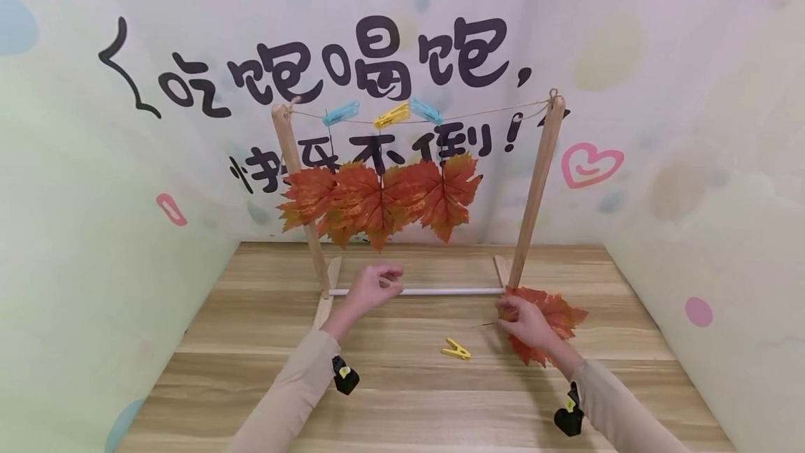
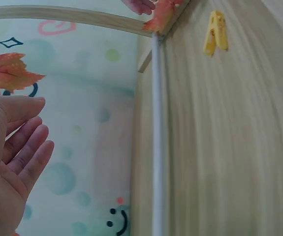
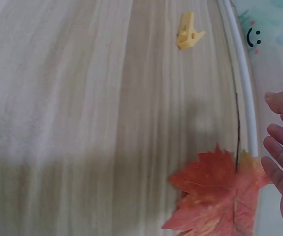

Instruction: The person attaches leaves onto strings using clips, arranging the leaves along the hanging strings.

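My left hand is in front of the rack's white crossbar, its fingers loosely bent with nothing between them. At the right post's foot, my right hand is over a loose red-orange maple leaf. In the right wrist view that hand's fingers are relaxed and hold nothing; the leaf lies beside them, its thin dark stem pointing along the bar. Whether the fingertips touch the leaf I cannot tell. Between the hands, a yellow clothespin lies on the table.
A string between two wooden posts carries two blue clothespins and one yellow clothespin. Orange-red leaves hang beneath them by their stems. The rack stands on a wood-grain table, before a wall with printed characters.
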`<state>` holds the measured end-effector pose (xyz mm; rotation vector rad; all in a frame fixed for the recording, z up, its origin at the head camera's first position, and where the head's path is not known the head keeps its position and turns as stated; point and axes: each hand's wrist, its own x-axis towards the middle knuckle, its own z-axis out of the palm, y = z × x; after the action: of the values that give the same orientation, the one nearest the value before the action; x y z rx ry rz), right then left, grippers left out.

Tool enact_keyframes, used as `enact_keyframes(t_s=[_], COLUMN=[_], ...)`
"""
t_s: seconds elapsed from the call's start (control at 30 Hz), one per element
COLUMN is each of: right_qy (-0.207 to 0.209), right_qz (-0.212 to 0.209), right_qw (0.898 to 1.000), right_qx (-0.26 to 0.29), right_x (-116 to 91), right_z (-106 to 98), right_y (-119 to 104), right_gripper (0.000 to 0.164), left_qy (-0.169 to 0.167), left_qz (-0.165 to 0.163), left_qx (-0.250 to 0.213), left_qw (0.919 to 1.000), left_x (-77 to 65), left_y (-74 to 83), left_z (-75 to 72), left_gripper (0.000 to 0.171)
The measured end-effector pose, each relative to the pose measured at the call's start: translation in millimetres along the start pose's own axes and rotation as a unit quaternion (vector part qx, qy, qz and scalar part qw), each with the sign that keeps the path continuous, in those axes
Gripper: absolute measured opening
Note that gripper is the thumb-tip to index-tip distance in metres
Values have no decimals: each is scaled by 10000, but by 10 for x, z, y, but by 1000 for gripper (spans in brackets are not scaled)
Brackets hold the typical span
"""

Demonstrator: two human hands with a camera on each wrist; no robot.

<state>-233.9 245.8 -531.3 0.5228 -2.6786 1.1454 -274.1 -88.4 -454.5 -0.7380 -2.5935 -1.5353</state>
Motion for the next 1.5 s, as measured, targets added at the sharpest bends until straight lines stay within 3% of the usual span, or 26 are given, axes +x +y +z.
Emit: enact_keyframes(t_s=[0.23,0.57,0.87,1.13,1.5], right_qy=[-175,-249,-96,-258,-371], right_qz=[-58,-19,-392,-395,-647], right_qw=[9998,9985,9944,9932,9929], right_qx=[-77,-493,-978,-1063,-929], right_x=[-23,-13,-12,-3,15], right_z=[155,301,340,306,250], right_y=[90,95,126,106,26], right_gripper=[29,24,15,8,7], left_qy=[23,-52,-137,-229,-488], left_qz=[195,-221,-177,-356,-286], left_qx=[-281,-218,-372,-580,-263], left_qw=[9994,9995,9991,9974,9980], left_x=[-163,-381,-508,-591,-609], left_y=[-182,-397,-557,-611,-596], left_z=[171,308,394,467,626], left_gripper=[26,24,27,27,26])
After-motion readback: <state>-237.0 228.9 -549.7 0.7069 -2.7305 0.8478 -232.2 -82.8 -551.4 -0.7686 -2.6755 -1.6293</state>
